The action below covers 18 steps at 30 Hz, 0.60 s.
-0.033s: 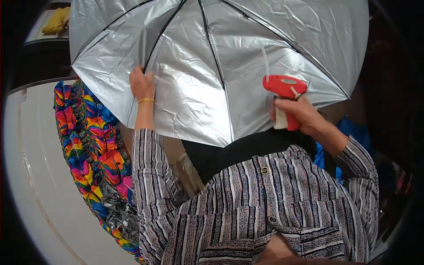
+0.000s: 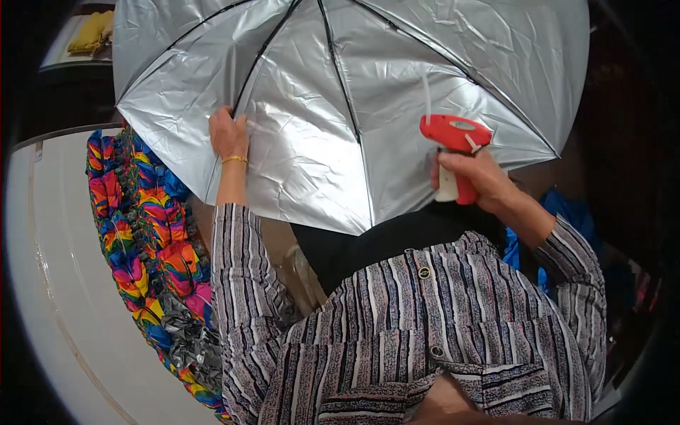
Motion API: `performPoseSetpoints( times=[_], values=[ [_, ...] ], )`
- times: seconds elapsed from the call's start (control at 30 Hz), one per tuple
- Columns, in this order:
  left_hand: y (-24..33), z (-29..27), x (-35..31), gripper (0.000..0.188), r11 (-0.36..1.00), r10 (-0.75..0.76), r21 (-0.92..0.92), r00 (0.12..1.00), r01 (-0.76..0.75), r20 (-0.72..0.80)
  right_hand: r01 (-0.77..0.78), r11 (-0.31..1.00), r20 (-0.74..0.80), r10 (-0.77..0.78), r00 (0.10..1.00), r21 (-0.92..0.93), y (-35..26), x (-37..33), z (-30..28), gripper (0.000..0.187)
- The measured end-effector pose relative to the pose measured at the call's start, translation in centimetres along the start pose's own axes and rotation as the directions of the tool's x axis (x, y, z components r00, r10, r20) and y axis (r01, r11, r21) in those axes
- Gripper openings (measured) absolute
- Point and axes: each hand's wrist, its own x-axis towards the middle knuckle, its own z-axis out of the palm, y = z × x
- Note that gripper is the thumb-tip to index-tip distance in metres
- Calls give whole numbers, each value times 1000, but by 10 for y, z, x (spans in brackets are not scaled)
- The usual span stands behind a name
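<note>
An open umbrella (image 2: 304, 170) spreads across my lap, its silver inner side facing me and its thin black ribs fanning out from the top. My left hand (image 2: 229, 134) is closed on one rib and the fabric beside it, left of the middle. In my right hand (image 2: 485, 177) is a red and white tagging gun (image 2: 457, 133), gripped by its handle over the right part of the canopy. A pale strip of fasteners stands up from the gun's front end. The gun's needle tip cannot be made out.
Rainbow-coloured folded umbrellas (image 2: 177, 265) lie in rows on my left, beside a white surface (image 2: 64, 283). Crumpled dark plastic (image 2: 191, 340) lies among them. Blue material (image 2: 567, 209) sits beyond my right forearm. Something yellow (image 2: 90, 33) rests at the far left.
My right hand and the tagging gun have shifted very slightly up and to the left. My left hand keeps its grip on the umbrella.
</note>
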Motion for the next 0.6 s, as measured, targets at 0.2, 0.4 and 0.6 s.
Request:
performPoseSetpoints(
  times=[0.2, 0.4, 0.6],
  values=[
    [0, 34, 15, 26, 994, 27, 106, 994, -38, 106, 240, 965, -60, -234, 970, 108, -36, 33, 17, 30],
    [50, 33, 11, 24, 991, -74, 122, 991, 61, 110, 709, 704, -145, -698, 701, 41, -101, 32, 11, 28],
    [112, 34, -12, 20, 847, -213, -396, 908, 356, 361, 790, 393, -127, -916, 380, -471, -114, 53, -55, 20]
  ],
)
